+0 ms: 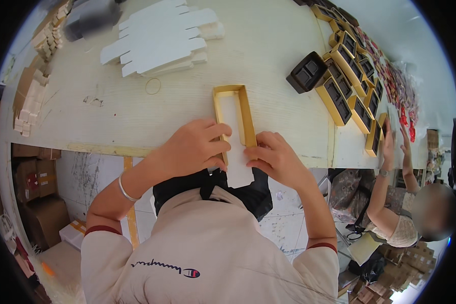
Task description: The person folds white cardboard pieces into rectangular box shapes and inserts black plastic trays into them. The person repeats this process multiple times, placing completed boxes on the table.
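A person's left hand (200, 144) and right hand (277, 156) grip a gold cardboard box (249, 121) — fingers (219, 148) clamped on opposite side walls — at the tabletop's (268, 55) near edge, white flap (239, 175) overhanging.

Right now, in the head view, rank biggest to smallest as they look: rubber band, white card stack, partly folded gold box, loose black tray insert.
1. White card stack
2. Partly folded gold box
3. Loose black tray insert
4. Rubber band
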A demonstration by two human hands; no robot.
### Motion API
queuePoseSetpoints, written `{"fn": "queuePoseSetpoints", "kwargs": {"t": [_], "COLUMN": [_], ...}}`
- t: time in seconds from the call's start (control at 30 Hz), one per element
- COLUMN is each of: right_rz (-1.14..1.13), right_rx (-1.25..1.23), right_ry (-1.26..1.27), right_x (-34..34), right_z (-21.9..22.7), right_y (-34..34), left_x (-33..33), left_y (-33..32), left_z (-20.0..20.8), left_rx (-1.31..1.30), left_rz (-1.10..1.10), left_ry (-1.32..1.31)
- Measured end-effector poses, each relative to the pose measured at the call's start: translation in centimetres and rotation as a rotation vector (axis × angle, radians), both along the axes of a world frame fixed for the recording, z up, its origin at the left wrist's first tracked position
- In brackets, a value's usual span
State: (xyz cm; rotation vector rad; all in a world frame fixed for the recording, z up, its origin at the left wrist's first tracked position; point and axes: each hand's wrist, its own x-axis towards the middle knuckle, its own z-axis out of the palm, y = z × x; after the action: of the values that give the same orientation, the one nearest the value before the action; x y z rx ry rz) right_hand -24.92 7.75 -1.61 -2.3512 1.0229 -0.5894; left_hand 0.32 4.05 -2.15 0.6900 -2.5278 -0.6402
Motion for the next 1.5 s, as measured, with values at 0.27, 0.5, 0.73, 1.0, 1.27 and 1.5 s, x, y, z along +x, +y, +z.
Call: {"fn": "queuePoseSetpoints", "kwargs": {"t": [0.27, 0.5, 0.73, 1.0, 1.27, 1.5], "right_rz": [0.059, -0.048, -0.090, -0.088, -0.212, -0.463], "right_rx": [0.017, -0.136, -0.116, -0.420, -0.134, 0.137], "right_ry": [0.036, -0.025, 0.081, 0.205, -0.398, -0.617], "right_x": [0.4, 3.2, 3.0, 2.5, 3.8, 5.4], "right_z": [1.6, 0.0, -0.2, -0.6, -2.8, -2.3], "right_y": [-2.0, -1.1, -0.3, 3.2, 1.8, 2.3], "left_x": [0.4, -0.8, -2.1, -1.6, -0.6, -1.6], "left_y": [-1.3, 0.3, 1.0, 0.7, 0.0, 1.2], "left_z": [-0.9, -0.4, -0.7, 0.3, 0.1, -0.3], "left_rx": [0.134, 0.152, 0.154, 0.356, 0.440, 0.350], "left_rz": [-0.010, 0.137, 0.211, 0.189, 0.079, 0.174], "left_ry": [0.160, 0.173, 0.220, 0.171, 0.238, 0.268]}}
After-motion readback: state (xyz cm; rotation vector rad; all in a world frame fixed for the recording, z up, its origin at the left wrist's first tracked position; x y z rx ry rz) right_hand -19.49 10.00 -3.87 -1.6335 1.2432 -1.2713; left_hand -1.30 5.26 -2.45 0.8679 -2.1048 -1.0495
